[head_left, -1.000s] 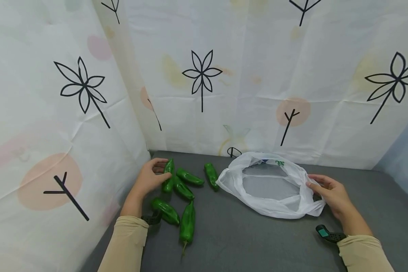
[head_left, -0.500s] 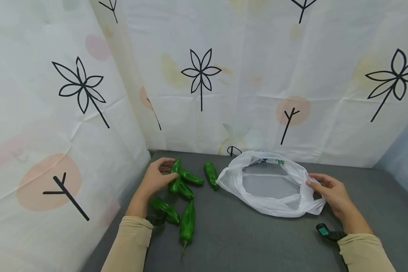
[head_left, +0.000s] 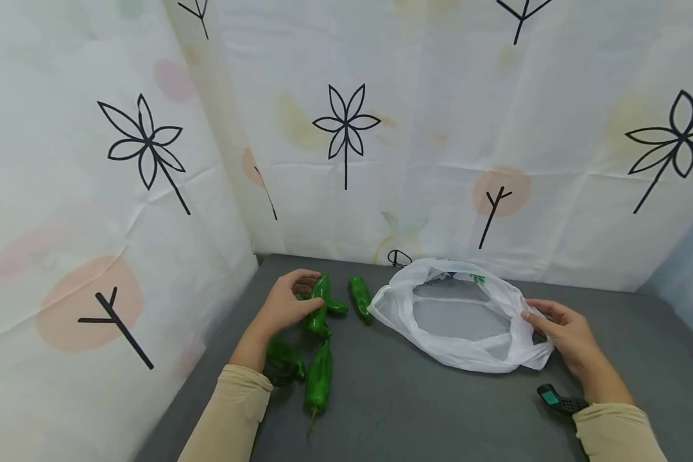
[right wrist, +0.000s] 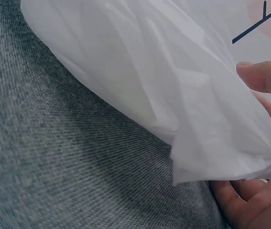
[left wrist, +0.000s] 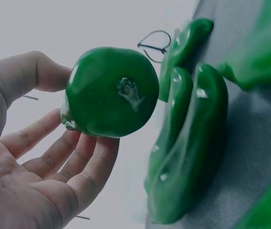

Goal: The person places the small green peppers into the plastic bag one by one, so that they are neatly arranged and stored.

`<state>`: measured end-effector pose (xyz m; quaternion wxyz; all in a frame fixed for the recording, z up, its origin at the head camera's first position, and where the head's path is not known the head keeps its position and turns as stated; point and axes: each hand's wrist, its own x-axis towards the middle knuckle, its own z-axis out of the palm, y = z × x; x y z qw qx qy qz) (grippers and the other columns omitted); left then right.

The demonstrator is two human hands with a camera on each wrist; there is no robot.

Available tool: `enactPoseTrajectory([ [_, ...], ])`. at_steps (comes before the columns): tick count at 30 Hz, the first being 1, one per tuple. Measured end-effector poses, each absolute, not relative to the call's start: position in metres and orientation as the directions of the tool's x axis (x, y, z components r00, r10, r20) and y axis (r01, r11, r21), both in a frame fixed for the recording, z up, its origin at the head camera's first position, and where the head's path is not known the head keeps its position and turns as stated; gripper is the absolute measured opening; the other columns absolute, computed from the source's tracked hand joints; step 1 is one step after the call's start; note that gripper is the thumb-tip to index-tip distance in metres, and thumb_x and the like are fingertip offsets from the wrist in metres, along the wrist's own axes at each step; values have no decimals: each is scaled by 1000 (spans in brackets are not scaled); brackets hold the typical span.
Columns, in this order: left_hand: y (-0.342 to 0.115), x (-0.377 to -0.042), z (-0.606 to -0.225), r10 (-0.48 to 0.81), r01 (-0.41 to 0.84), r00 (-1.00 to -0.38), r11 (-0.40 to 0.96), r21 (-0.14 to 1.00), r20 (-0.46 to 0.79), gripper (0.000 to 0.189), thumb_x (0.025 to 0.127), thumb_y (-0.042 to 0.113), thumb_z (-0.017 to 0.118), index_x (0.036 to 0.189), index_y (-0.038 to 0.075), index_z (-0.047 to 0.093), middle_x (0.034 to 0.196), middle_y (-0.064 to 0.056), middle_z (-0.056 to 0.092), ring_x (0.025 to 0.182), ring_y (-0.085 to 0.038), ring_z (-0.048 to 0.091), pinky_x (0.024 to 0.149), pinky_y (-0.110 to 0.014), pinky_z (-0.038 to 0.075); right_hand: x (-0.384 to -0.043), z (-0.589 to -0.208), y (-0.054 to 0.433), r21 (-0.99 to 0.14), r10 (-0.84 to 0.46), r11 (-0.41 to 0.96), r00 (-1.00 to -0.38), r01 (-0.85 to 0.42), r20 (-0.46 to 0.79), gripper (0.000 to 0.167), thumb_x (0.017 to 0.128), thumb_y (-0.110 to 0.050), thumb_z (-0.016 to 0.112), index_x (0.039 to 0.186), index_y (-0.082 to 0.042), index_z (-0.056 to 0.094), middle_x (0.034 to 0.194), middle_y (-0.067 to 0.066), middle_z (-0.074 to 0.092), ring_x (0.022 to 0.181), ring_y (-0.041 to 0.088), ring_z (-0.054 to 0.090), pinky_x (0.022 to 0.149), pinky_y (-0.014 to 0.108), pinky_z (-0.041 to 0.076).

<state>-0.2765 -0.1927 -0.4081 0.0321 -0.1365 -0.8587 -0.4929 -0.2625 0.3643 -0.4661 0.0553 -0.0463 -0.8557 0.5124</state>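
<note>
My left hand (head_left: 289, 305) grips a glossy green chili pepper (head_left: 320, 296) between thumb and fingers, at the left of the head view. In the left wrist view that pepper (left wrist: 109, 90) is raised off the cloth, its blunt end facing the camera. Just behind it lie more peppers (left wrist: 192, 143), partly hidden by the hand in the head view. At the right, my right hand (head_left: 568, 330) pinches the side of a white plastic bag (head_left: 433, 346), whose mouth is spread wide. Folds of the bag (right wrist: 126, 71) fill much of the right wrist view.
A pepper (head_left: 360, 299) lies close to the bag's left edge. Nearer the front rest a pepper with a stem (head_left: 319, 378) and another pepper (head_left: 285, 358) beside the left wrist. A grey cloth (head_left: 410, 410) covers the table, with a printed curtain (head_left: 427, 147) behind.
My left hand has carried its pepper to the right, over the neighbouring peppers and towards the bag. The right hand and the bag have stayed nearly still.
</note>
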Motion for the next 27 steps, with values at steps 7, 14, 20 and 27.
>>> enactPoseTrajectory([
  [7, -183, -273, -400, 211, 293, -953, 468, 834, 216, 52, 95, 17, 80, 144, 19, 63, 140, -12, 64, 127, -34, 63, 104, -55, 55, -262, -467, 362, -904, 120, 428, -992, 14, 41, 47, 100, -39, 76, 140, -14, 68, 122, -28, 52, 95, -14, 58, 79, 15, 56],
  [14, -161, -268, -389, 248, 331, -938, 430, 840, 243, 52, 95, 19, 81, 144, 19, 64, 141, -12, 65, 128, -34, 64, 105, -57, 55, -259, -465, 364, -908, 146, 418, -988, 20, 46, 50, 99, -37, 78, 139, -9, 67, 105, -41, 52, 92, -13, 58, 77, 15, 55],
  [20, -140, -266, -380, 277, 349, -927, 380, 857, 255, 51, 94, 17, 80, 143, 21, 65, 139, -9, 65, 125, -31, 65, 101, -53, 57, -258, -467, 368, -903, 159, 429, -986, 19, 55, 51, 100, -38, 77, 140, -8, 67, 106, -40, 52, 93, -15, 57, 76, 13, 55],
  [27, -123, -265, -377, 317, 370, -909, 320, 872, 269, 51, 94, 17, 80, 143, 18, 65, 139, -10, 66, 122, -31, 66, 100, -50, 58, -261, -467, 366, -899, 165, 437, -986, 41, 35, 57, 99, -40, 77, 142, -5, 65, 105, -39, 52, 92, -13, 58, 76, 14, 54],
])
